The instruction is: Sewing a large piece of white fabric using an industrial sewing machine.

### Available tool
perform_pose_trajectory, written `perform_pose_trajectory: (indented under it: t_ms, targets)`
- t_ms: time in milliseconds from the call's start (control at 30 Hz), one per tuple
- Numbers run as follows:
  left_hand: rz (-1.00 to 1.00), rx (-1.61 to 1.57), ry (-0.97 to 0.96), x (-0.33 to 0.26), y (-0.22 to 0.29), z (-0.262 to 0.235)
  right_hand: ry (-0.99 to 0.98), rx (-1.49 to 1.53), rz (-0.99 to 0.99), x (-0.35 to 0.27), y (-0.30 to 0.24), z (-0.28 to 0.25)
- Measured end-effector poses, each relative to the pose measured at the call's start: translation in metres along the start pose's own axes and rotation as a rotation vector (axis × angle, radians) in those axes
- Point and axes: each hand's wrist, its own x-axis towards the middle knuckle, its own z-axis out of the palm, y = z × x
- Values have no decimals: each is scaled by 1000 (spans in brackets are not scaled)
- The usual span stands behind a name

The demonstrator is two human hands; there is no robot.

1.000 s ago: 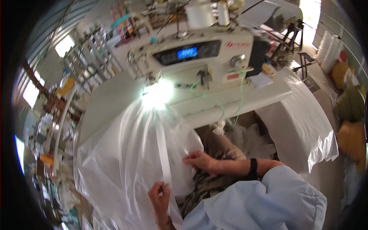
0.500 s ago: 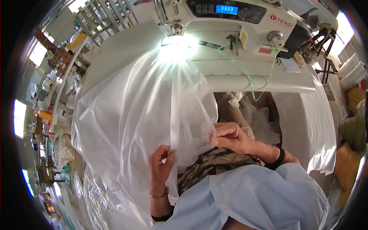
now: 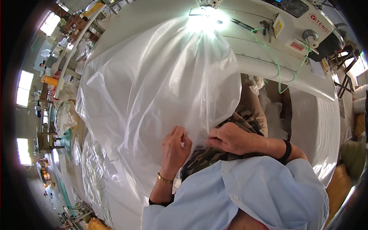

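Note:
A large sheet of translucent plastic film (image 3: pixel 153 88) runs from the lit needle area of a white sewing machine (image 3: pixel 326 23) down toward my lap, gathered in folds. My left hand (image 3: pixel 176 147) pinches the film's near edge between thumb and fingers. Close by on the right, my right hand (image 3: pixel 228 138) also pinches the film, at the lower end of a long fold. A small gap separates the two hands. Glare from the machine's lamp hides the needle and presser foot.
A green thread (image 3: pixel 280 76) loops over the table edge below a printed ruler (image 3: pixel 264 63). Tweezers (image 3: pixel 241 25) lie on the machine bed. More plastic film (image 3: pixel 312 130) hangs at the right, and crumpled film (image 3: pixel 96 172) lies at the left.
The view has shifted, so the machine sits higher and farther right. My hands have come closer together, both still pinching the film; the narrow flat strip between them no longer stands out.

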Motion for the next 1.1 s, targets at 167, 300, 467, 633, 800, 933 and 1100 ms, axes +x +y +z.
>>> perform_pose_trajectory:
  t_ms: [167,300,467,633,800,933,1100]
  targets:
    - [4,-41,289,3,7,-20,167,4,-28,0,-21,0]
    - [6,-407,57,1,32,-24,173,-59,-73,4,-38,-9]
    - [-6,-419,-114,4,29,-15,15,-312,-189,8,-32,6]
    - [-118,-634,-180,3,20,-6,57,-254,-346,10,-28,13]
    - [-153,-692,-204,1,6,-3,-82,-357,-310,12,-27,14]
    - [-243,-612,-163,6,12,-4,-66,-436,-368,13,-29,16]
    - [-270,-776,-163,22,23,0,-98,-346,-382,15,-23,23]
